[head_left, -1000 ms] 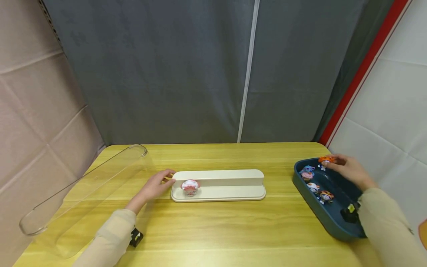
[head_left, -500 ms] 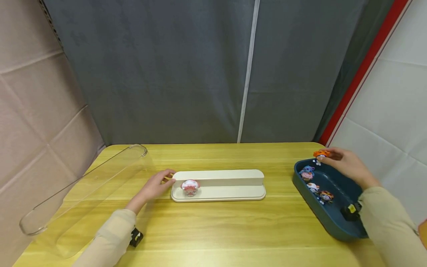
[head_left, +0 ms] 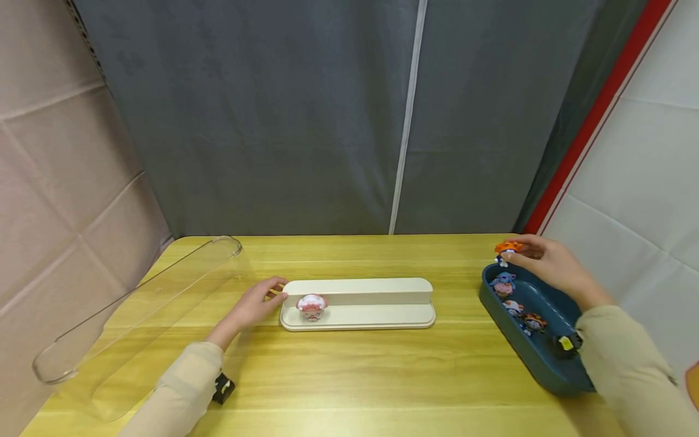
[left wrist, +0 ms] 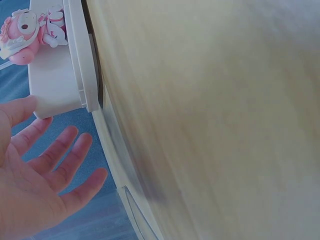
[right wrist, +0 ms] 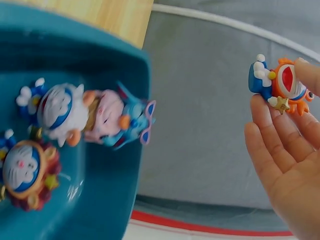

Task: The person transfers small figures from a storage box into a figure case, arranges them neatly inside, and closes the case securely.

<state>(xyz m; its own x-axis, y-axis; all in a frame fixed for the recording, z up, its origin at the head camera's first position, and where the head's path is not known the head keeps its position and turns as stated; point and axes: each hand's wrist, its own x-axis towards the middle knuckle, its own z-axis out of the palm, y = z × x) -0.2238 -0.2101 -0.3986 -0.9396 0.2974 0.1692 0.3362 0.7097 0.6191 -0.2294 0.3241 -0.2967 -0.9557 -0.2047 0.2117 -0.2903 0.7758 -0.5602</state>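
My right hand (head_left: 540,262) pinches a small orange and blue cat figurine (head_left: 507,248) (right wrist: 281,84) just above the far left corner of a dark blue tray (head_left: 546,358). Three more figurines (head_left: 514,300) lie inside that tray, seen close up as a pink and blue one (right wrist: 117,120) and two white-faced ones. My left hand (head_left: 251,306) rests with straight fingers at the left end of a cream stepped stand (head_left: 377,303) (left wrist: 55,85). A pink figurine (head_left: 312,306) (left wrist: 27,30) sits on the stand's lower step.
A long clear plastic cover (head_left: 136,309) lies tilted at the table's left side. The yellow wooden table (head_left: 349,370) ends at a grey curtain behind. A white wall with a red stripe (head_left: 590,115) stands close on the right.
My right hand has lifted the orange figurine out of the tray and carried it left and up past the tray's far corner. The left hand has not moved.
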